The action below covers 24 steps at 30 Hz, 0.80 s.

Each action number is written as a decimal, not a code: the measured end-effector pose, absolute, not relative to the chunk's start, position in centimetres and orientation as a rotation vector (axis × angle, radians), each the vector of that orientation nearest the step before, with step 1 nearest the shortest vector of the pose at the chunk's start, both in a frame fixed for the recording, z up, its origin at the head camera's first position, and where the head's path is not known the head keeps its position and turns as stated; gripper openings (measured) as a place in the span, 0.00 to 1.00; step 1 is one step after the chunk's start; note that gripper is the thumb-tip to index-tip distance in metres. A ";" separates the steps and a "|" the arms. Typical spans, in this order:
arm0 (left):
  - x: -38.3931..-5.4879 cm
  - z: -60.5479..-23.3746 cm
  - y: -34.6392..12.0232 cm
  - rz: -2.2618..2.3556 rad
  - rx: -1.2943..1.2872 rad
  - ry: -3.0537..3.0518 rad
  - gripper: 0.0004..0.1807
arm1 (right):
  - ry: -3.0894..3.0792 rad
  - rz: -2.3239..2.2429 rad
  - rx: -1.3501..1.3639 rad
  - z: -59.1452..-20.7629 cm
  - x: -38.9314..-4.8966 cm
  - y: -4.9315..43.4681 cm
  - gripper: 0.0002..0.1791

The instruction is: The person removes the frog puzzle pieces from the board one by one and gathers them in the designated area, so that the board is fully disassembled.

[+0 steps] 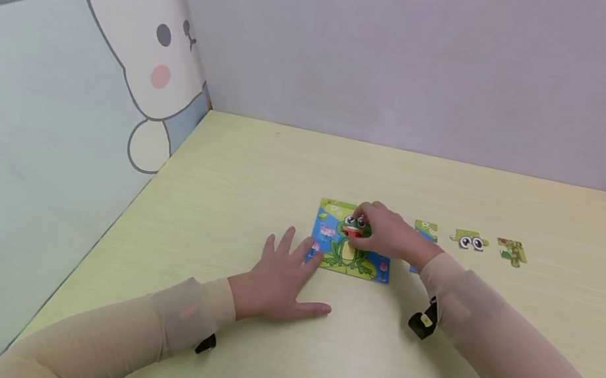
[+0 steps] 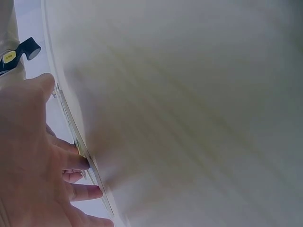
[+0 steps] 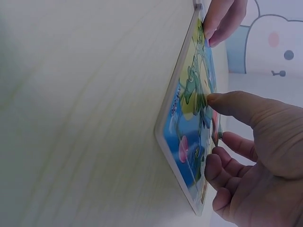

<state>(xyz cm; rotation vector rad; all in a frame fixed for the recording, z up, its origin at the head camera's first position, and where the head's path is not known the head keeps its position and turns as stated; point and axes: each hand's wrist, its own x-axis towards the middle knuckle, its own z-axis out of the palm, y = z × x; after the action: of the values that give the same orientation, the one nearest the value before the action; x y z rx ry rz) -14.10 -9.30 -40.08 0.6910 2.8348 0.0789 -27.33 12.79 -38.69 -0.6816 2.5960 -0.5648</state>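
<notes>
A frog jigsaw puzzle (image 1: 346, 264) in its flat square board lies on the table. My right hand (image 1: 386, 231) is over its upper middle. Between thumb and fingers it pinches a puzzle piece with red on it, the frog's mouth, tilted up from the picture in the right wrist view (image 3: 216, 126). My left hand (image 1: 280, 279) lies with spread fingers at the board's lower left corner, fingertips over its edge. In the left wrist view, the left fingers (image 2: 83, 191) reach along the thin side of the board.
To the right on the table (image 1: 258, 168) lie loose pieces: a blue and green one (image 1: 426, 226) partly behind the right wrist, one with frog eyes (image 1: 472, 242), and a brown and green one (image 1: 514, 251). Walls with cartoon prints (image 1: 139, 54) border the table.
</notes>
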 end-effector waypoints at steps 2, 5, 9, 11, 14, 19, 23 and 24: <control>-14.1 -40.0 -9.3 0.082 0.699 2.840 0.53 | 2.591 -0.589 -0.684 -38.7 -27.3 12.8 0.30; -14.1 -40.0 -9.3 0.089 0.707 2.848 0.53 | 2.583 -0.622 -0.681 -38.7 -27.2 12.9 0.30; -14.1 -39.9 -9.2 0.085 0.704 2.847 0.53 | 2.570 -0.651 -0.680 -38.8 -27.2 13.0 0.30; -14.2 -40.0 -9.1 0.089 0.698 2.848 0.52 | 2.563 -0.665 -0.687 -38.9 -27.2 13.0 0.30; -14.1 -40.0 -8.8 0.104 0.679 2.844 0.50 | 2.560 -0.681 -0.694 -39.1 -27.2 13.1 0.30; -14.1 -40.0 -8.2 0.090 0.645 2.829 0.48 | 2.578 -0.692 -0.712 -39.1 -27.1 13.3 0.30; -14.3 -39.8 -8.0 0.042 0.644 2.830 0.48 | 2.593 -0.706 -0.729 -39.0 -26.9 13.5 0.30; -14.3 -39.8 -7.9 0.032 0.646 2.831 0.48 | 2.597 -0.710 -0.732 -39.0 -26.8 13.5 0.30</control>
<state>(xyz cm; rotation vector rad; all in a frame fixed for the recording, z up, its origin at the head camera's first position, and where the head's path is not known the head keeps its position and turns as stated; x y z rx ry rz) -14.32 -7.93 -39.75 0.6459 2.8308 0.0316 -26.83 13.49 -38.98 -0.7323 2.5967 -0.7100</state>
